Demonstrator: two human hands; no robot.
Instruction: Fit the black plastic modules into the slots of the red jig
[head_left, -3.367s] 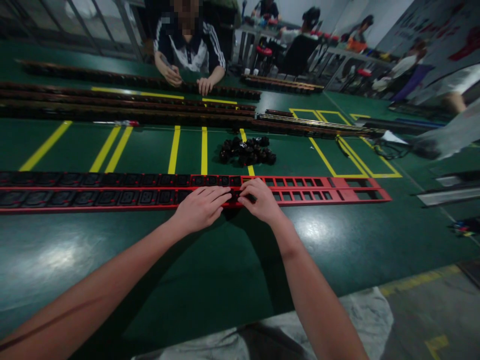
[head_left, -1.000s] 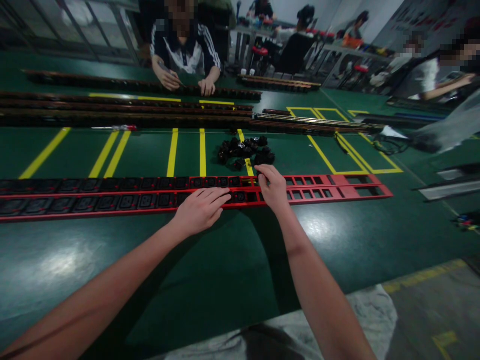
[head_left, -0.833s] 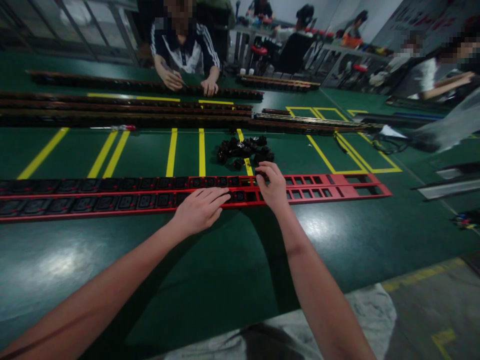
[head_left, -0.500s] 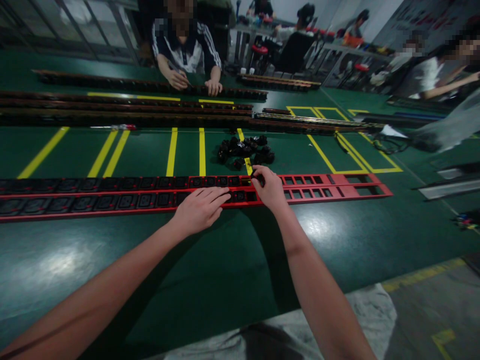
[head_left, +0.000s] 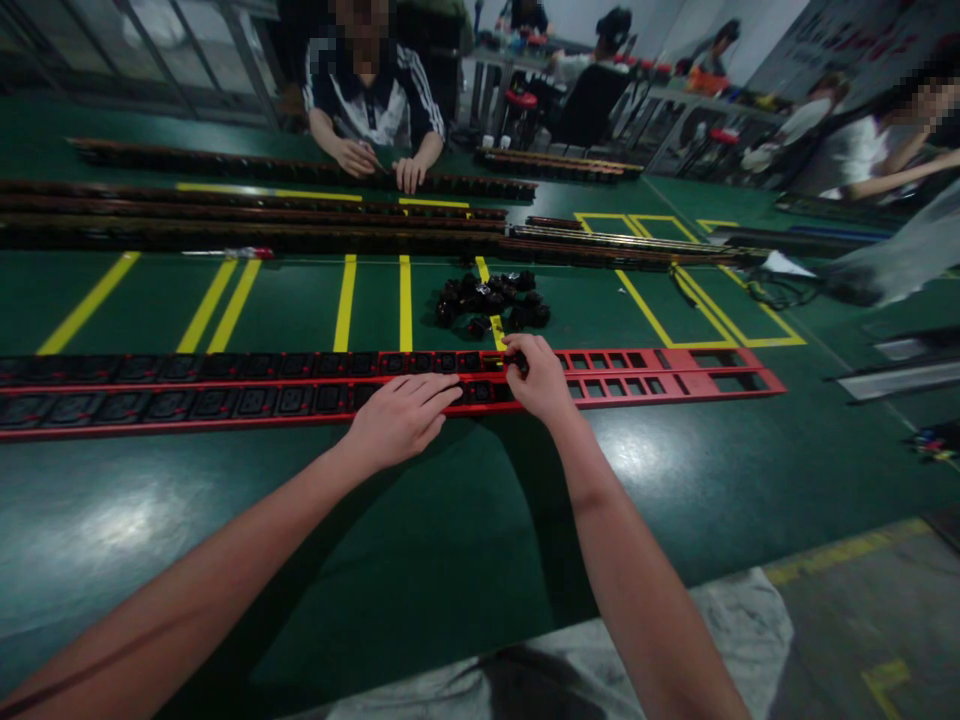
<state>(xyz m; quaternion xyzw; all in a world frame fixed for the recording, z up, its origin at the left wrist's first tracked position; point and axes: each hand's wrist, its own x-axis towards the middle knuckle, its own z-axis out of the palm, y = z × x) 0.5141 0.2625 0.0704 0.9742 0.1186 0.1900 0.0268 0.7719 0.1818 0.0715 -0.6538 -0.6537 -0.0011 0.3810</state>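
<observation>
Two long red power-strip housings (head_left: 696, 384) lie side by side across the green table. Black outlet sockets (head_left: 256, 401) fill their left lengths, while square and larger openings show at the right. My left hand (head_left: 405, 415) rests flat on the strips, fingers stretched out. With thumb and fingers my right hand (head_left: 541, 378) pinches a small black socket (head_left: 521, 360) at the rear strip. The fingers partly hide this socket, so I cannot tell how deep it sits in its opening. Beyond the strips is a pile of loose black sockets (head_left: 491, 300).
Long dark strips (head_left: 247, 225) lie across the table behind the pile, with a red-handled screwdriver (head_left: 251, 254) near them. A co-worker (head_left: 375, 110) sits opposite, hands on another strip. Clear plastic wrapping (head_left: 892, 260) and metal profiles (head_left: 900, 375) lie at right.
My right hand has shifted slightly and its fingers have turned down at the rear strip with the socket. My left hand stays put. The co-worker's one hand has moved left.
</observation>
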